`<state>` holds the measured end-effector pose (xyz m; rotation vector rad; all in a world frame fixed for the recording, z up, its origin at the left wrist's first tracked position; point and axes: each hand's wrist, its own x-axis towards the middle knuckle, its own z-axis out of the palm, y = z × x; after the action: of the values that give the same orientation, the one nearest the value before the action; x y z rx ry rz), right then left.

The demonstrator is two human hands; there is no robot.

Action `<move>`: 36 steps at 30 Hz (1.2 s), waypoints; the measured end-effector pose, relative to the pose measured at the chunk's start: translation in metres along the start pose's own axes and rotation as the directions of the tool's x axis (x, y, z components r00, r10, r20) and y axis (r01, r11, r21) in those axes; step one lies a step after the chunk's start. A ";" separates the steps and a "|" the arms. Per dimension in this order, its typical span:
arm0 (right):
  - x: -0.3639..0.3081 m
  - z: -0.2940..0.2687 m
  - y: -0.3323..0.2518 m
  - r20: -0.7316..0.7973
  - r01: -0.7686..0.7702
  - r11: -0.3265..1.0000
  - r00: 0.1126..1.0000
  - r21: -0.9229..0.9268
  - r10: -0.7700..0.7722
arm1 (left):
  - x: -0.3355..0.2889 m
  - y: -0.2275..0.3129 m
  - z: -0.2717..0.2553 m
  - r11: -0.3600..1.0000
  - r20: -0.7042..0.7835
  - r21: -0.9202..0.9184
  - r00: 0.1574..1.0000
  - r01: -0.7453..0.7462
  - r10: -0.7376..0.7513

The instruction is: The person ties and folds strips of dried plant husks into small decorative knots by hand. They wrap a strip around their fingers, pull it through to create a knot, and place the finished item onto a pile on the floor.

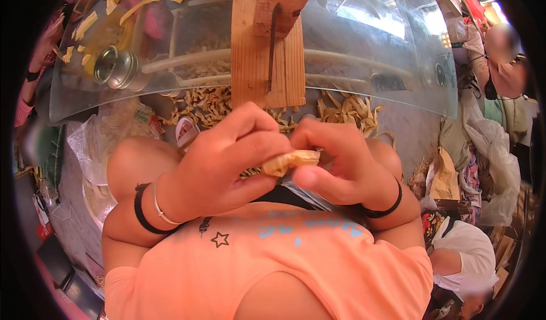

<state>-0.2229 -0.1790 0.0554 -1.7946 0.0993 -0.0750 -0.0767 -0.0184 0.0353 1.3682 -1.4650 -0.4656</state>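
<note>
My left hand [236, 155] and my right hand [341, 161] meet in front of my chest, both closed. Between their fingertips is a short, pale yellow folded strip [290, 162], fibrous like dried husk; its exact kind I cannot make out. The left thumb and fingers pinch one end, and the right fingers curl about the other. Just beyond my hands, a wooden board [244, 64] lies on the glass table [364, 53]. A wooden block [282, 4] stands on it, with a thin dark metal blade or rod [272, 53] running down toward me.
Loose pale strips [139, 7] lie at the table's far left. Below the glass edge are many curled pieces [210, 104] and longer strips [352, 112] on the floor. Clear plastic bags [489, 149] are at the right, near a person in a white shirt [469, 252].
</note>
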 end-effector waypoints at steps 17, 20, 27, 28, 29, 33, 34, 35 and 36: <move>0.017 -0.008 0.013 -0.187 0.174 0.985 0.968 0.020 -0.167 | 0.011 0.001 -0.001 0.933 -0.128 -0.274 0.953 0.232 -0.275; 0.031 -0.008 0.005 -0.394 0.062 0.910 0.912 0.409 0.115 | 0.015 -0.007 -0.017 0.953 -0.240 -0.088 0.922 0.291 -0.304; 0.064 -0.021 0.032 -0.516 -0.031 1.000 0.856 0.001 0.028 | 0.037 -0.034 -0.019 0.925 -0.404 0.037 0.852 0.379 -0.333; 0.065 -0.020 0.034 -0.517 -0.073 0.994 0.856 -0.083 0.019 | 0.039 -0.036 -0.019 0.918 -0.357 0.076 0.871 0.389 -0.339; 0.064 -0.019 0.037 -0.517 -0.114 0.979 0.856 -0.167 0.011 | 0.039 -0.037 -0.019 0.911 -0.309 0.116 0.886 0.396 -0.346; 0.054 -0.028 0.032 -0.433 -0.085 0.981 0.901 -0.172 0.002 | 0.030 -0.034 -0.031 0.861 -0.283 -0.051 0.819 0.507 -0.499; 0.049 -0.034 0.023 -0.322 0.042 0.961 0.937 -0.274 -0.133 | 0.026 -0.031 -0.035 0.828 -0.265 -0.247 0.786 0.504 -0.558; 0.045 -0.040 0.011 -0.191 0.181 0.918 0.947 -0.352 -0.259 | 0.022 -0.027 -0.037 0.761 -0.237 -0.430 0.752 0.486 -0.615; 0.041 -0.037 0.008 -0.155 0.226 0.900 0.941 -0.373 -0.300 | 0.020 -0.021 -0.035 0.771 -0.228 -0.478 0.789 0.420 -0.571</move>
<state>-0.1864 -0.2211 0.0557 -2.1460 0.0173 -0.4697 -0.0331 -0.0296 0.0400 1.4043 -0.6254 -0.7673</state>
